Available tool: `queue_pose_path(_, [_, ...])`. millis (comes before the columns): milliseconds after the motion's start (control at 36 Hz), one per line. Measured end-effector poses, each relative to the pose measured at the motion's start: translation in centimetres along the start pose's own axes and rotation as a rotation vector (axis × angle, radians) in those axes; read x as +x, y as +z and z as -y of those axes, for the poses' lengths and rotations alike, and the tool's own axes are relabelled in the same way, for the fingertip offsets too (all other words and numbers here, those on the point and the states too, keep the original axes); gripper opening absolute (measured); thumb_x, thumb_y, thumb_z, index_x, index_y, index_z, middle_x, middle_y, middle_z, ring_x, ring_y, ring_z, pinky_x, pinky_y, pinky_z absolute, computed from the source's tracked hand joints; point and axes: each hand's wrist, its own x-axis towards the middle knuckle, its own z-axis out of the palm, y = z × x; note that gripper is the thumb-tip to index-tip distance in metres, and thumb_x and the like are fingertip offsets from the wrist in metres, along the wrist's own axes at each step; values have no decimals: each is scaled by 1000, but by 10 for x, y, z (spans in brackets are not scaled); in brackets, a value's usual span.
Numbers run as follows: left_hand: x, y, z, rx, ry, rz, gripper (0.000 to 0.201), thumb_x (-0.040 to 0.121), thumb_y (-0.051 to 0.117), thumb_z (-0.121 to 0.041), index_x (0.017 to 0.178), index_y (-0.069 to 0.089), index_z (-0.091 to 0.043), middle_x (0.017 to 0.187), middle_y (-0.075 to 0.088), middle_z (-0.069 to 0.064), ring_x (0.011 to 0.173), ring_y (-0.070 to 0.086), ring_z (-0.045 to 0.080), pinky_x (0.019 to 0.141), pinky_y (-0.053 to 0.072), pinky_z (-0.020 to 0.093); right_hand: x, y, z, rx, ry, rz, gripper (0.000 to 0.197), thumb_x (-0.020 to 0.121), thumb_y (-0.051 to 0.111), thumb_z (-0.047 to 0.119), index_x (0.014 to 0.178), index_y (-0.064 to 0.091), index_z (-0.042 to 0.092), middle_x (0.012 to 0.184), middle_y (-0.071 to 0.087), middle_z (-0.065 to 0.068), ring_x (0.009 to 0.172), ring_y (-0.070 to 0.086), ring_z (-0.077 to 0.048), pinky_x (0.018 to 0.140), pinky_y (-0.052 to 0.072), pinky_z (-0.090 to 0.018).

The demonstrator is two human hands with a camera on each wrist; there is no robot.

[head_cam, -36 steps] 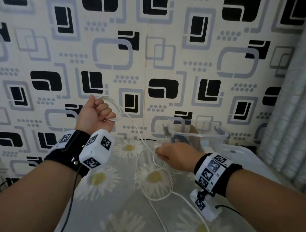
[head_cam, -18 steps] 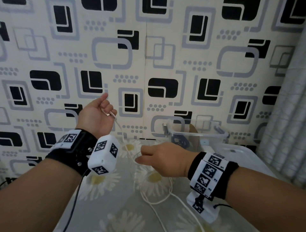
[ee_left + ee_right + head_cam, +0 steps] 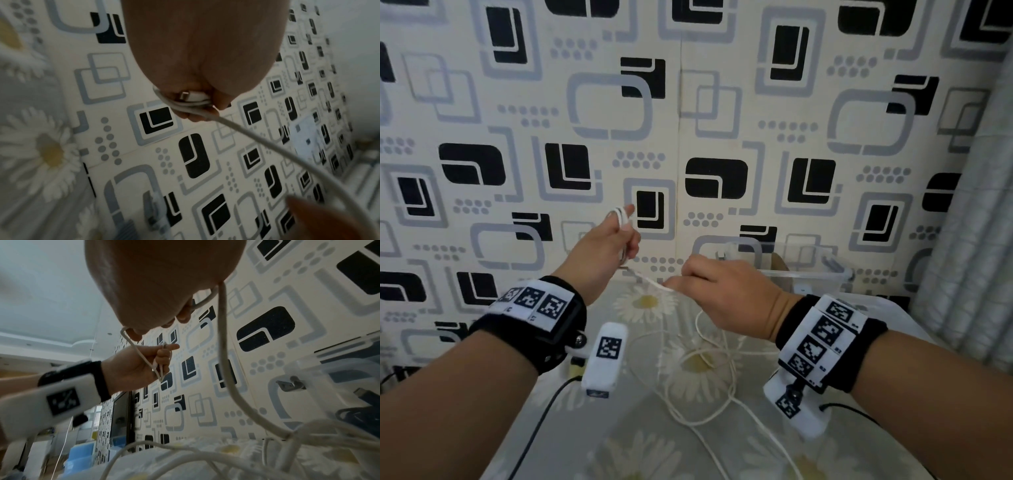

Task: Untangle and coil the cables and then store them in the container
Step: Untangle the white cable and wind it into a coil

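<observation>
Since the frame a second earlier, the right hand (image 3: 726, 294) has risen from the table (image 3: 571, 442) at lower centre towards the left hand (image 3: 602, 253), so the two now sit close together at mid-frame; the left hand has turned and holds a small bundle of loops. Left hand: fingers curled round several turns of the white cable (image 3: 624, 219), the metal plug end tucked under them – clearest in the left wrist view (image 3: 191, 97). Right hand: fingertips pinching the run of cable just beside the left, a short taut span between them; from it the cable drops to loose, overlapping loops on the daisy-print cloth at lower centre. Clear container (image 3: 804, 270), right of centre behind the right hand, open; a dark cable (image 3: 359, 415) seemingly already inside. Step in hand, by judgement: coiling the white cable. Next move – carry the pinched length round the left fingers, letting slack feed without snagging the loose loops.
</observation>
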Motion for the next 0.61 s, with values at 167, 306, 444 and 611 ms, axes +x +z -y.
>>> queue_pose_path(167, [-12,2,2,297,32,167,31,105,34,-18,131,49,-12,82,56,7,63,49,-1,69,37,10,4,-10,-9,72,104,-141,30,88,45,7,110,65,3,87,54,-10,53,49,-24,38,46,-37])
queue_pose_path(306, [-21,10,1,276,-34,299,33,106,30,-17,130,51,-15,64,50,0,65,47,14,72,40,22,4,-14,-23,103,204,-269,24,94,50,12,105,68,0,88,58,-12,63,57,-25,50,51,-40])
queue_pose_path(444, [-27,13,-2,280,-85,368,43,106,23,-26,117,64,-24,59,35,0,55,32,13,57,32,22,-2,-15,-35,79,311,-292,29,97,48,29,97,66,6,85,55,-3,65,52,-17,53,50,-37])
queue_pose_path(611, [-33,18,-7,260,-113,413,40,105,31,-30,110,69,-17,57,33,-6,52,31,10,54,31,21,-10,-8,-46,84,470,-242,25,96,54,33,91,59,10,82,44,9,65,43,-11,58,40,-25])
